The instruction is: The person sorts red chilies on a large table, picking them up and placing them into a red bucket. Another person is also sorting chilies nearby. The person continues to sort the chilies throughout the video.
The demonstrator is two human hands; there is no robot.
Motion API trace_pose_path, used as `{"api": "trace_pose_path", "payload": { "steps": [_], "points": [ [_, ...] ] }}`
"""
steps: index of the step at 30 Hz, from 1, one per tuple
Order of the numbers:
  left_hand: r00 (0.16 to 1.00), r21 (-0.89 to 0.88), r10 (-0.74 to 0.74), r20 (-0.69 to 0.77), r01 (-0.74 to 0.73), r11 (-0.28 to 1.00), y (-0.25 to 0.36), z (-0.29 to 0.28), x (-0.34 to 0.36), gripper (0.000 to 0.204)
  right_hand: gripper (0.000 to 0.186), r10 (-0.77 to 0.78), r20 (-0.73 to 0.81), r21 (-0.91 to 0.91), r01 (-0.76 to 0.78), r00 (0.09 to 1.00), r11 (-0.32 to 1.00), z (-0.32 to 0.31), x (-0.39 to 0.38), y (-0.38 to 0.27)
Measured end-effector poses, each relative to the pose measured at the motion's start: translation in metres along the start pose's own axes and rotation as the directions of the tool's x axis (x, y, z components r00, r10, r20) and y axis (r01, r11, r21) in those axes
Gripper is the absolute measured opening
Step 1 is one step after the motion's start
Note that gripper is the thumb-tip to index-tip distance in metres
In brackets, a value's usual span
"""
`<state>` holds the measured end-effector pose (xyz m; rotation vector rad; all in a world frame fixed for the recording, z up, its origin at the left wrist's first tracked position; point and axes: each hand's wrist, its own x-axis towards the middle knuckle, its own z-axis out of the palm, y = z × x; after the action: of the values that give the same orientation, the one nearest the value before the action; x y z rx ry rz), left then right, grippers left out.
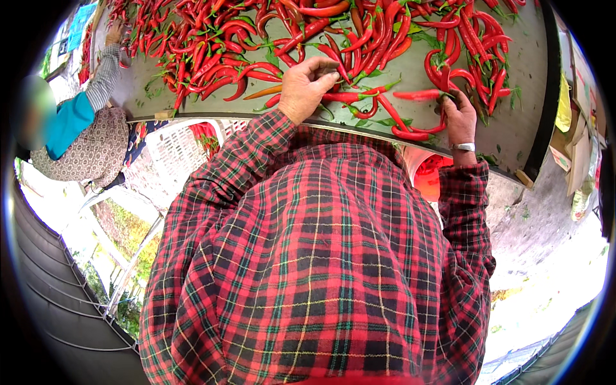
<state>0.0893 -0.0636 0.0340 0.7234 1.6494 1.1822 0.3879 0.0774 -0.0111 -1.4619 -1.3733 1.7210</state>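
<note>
Red chili peppers (215,67) lie heaped and scattered over a grey tabletop (523,102). Near the table's front edge my left hand (305,88) is closed, thumb and forefinger curled toward each other beside the peppers. Whatever it may hold is too hidden to make out. To its right, my right hand (461,120) pinches a red chili pepper (417,95) at one end, and the pepper points left. Between my hands lie a few loose peppers (391,112) with green stems. An orange-toned pepper (263,92) rests just left of my left hand.
A co-worker (90,128) at the far left reaches over the table with one arm. White plastic crates (183,151) stand below the front edge on the left, and a red container (428,179) sits under it on the right. Cardboard (581,151) leans at the far right.
</note>
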Motion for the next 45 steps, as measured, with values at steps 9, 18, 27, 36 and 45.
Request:
{"api": "trace_pose_path", "payload": {
  "steps": [9,18,27,36,45],
  "points": [
    [0.999,-0.110,-0.032,-0.033,0.028,0.994,0.002,-0.007,-0.007,0.024,0.039,-0.072,-0.186,0.044,0.081,0.980,0.996,-0.001,-0.008,-0.016],
    [0.977,0.752,0.213,-0.023,-0.124,0.647,-0.025,-0.077,-0.025,0.036,0.030,-0.194,0.174,-0.453,0.254,0.965,0.855,0.010,-0.027,-0.030],
    [0.982,0.856,0.183,-0.041,-0.060,0.513,-0.054,-0.107,-0.019,0.047,0.032,-0.439,0.528,-0.586,0.686,0.727,0.431,0.092,-0.024,-0.041],
    [0.947,0.686,0.294,0.127,-0.298,0.664,-0.027,-0.059,-0.007,0.039,0.019,-0.347,0.610,-0.610,0.702,0.712,0.368,0.131,-0.011,-0.033],
    [0.888,0.430,0.307,0.343,-0.439,0.789,-0.007,-0.041,-0.019,0.027,0.024,-0.040,0.524,-0.268,0.209,0.851,0.940,0.104,-0.015,-0.066]
  ]
}}
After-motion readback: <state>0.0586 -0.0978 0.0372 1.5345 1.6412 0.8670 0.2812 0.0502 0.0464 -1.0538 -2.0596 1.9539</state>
